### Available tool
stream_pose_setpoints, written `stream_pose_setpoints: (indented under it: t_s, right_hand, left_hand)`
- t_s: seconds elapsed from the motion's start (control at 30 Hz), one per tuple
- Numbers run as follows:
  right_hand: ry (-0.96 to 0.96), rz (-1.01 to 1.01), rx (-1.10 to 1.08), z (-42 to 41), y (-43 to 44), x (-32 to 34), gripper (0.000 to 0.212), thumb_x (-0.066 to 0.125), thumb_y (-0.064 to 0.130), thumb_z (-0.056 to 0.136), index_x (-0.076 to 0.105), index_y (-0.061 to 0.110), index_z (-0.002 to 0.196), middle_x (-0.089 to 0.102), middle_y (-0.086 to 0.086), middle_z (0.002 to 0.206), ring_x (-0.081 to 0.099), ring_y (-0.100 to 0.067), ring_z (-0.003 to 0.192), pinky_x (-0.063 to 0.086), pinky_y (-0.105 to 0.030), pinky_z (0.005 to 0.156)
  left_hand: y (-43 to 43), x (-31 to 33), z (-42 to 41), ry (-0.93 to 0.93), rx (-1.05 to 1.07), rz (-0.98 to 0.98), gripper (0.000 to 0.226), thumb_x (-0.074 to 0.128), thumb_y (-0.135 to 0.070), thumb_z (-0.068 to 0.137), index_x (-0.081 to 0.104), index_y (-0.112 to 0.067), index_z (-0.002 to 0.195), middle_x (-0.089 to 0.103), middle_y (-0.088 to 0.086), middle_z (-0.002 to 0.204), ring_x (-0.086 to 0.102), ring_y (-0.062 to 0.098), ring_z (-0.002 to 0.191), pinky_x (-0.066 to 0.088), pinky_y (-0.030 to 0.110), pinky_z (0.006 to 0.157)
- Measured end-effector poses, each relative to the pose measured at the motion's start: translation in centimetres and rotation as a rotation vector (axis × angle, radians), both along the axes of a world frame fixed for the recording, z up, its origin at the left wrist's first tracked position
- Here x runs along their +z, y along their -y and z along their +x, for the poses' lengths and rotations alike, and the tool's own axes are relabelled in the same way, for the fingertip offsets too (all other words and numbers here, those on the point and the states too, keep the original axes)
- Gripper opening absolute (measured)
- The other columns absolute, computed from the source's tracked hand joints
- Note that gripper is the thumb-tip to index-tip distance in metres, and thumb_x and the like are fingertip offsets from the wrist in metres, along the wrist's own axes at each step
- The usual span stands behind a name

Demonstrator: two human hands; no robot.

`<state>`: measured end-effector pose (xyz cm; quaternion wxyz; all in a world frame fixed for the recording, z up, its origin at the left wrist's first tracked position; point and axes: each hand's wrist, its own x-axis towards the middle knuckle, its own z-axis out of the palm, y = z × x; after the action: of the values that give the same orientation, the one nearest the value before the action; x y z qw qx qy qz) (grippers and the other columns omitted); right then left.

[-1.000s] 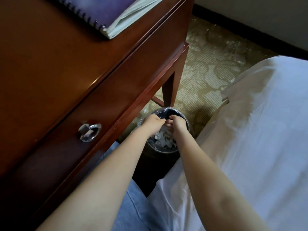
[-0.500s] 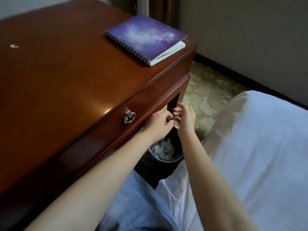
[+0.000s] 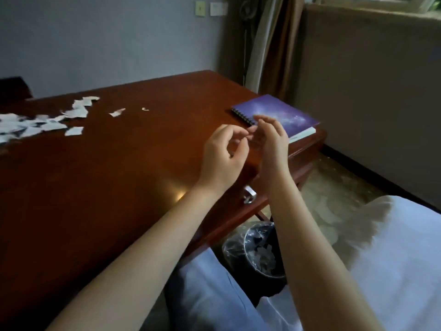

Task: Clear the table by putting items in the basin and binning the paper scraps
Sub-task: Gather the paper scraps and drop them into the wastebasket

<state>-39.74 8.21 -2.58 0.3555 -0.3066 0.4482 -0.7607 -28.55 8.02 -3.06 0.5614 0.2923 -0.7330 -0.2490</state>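
Now both hands are held empty above the table edge, between loads of scraps.
Left hand (image 3: pixel 223 151) and right hand (image 3: pixel 270 139) are loosely curled, fingertips nearly touching, nothing gripped. Thin, torn white paper scraps (image 3: pixel 40 121) are scattered far left on the glossy wooden table (image 3: pixel 124 168); a long reach is judged necessary. Below, the lined bin (image 3: pixel 253 254) is part filled.

arms: both forearms bare to frame edge, no sleeves | left hand (image 3: pixel 223 154): no rings or wristwear seen | right hand (image 3: pixel 272 142): likewise unadorned | legs: light-blue denim jeans (image 3: pixel 205 295), 6 o'clock
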Motion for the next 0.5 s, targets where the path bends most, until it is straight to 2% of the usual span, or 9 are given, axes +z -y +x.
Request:
stream_pose_setpoints:
  t_s: [0.07,0.17,0.27,0.4,0.5]
  right_hand:
    - [-0.062,-0.003,0.108,3.0,1.7,0.7,0.016,0.047,0.004,0.093,0.062,0.009,0.095,0.059,-0.004,0.069,0.055,-0.013,0.059,0.048,-0.025,0.062]
    - [-0.191,0.014,0.224,7.8,4.1,1.5,0.015,0.048,0.006,0.094,0.062,0.008,0.101,0.061,-0.006,0.075,0.058,-0.013,0.064,0.05,-0.023,0.063]
    - [-0.3,0.057,0.319,12.3,6.5,2.2,0.017,0.051,0.009,0.093,0.061,0.009,0.107,0.064,-0.003,0.079,0.06,-0.014,0.071,0.05,-0.022,0.064]
    - [-0.398,0.119,0.415,18.0,10.4,2.4,0.014,0.055,0.006,0.089,0.063,0.011,0.099,0.067,-0.004,0.082,0.062,-0.015,0.072,0.051,-0.025,0.067]
    - [-0.5,0.178,0.425,21.4,13.6,2.2,0.013,0.055,0.009,0.087,0.064,0.017,0.093,0.068,-0.002,0.083,0.063,-0.013,0.076,0.052,-0.029,0.071]
  left_hand:
    - [1.6,0.6,3.4,-0.026,0.107,0.023,0.012,0.054,-0.01,0.085,0.065,-0.008,0.089,0.061,-0.002,0.088,0.057,0.003,0.075,0.047,0.011,0.064]
    - [3.5,1.2,8.4,-0.03,0.257,0.063,0.013,0.053,-0.012,0.088,0.065,-0.008,0.093,0.064,0.002,0.094,0.059,0.008,0.084,0.047,0.008,0.068]
    - [4.9,1.6,13.0,-0.051,0.376,0.121,0.01,0.054,-0.008,0.089,0.063,-0.011,0.093,0.062,-0.003,0.096,0.059,0.01,0.089,0.047,0.009,0.07]
    - [6.9,1.4,19.2,-0.008,0.535,0.216,0.011,0.055,-0.008,0.089,0.062,-0.013,0.095,0.064,0.002,0.102,0.057,0.01,0.089,0.043,0.004,0.067]
    - [8.5,0.6,23.3,0.06,0.675,0.329,0.015,0.055,-0.011,0.089,0.061,-0.011,0.103,0.061,0.003,0.111,0.057,0.013,0.1,0.039,0.01,0.073]
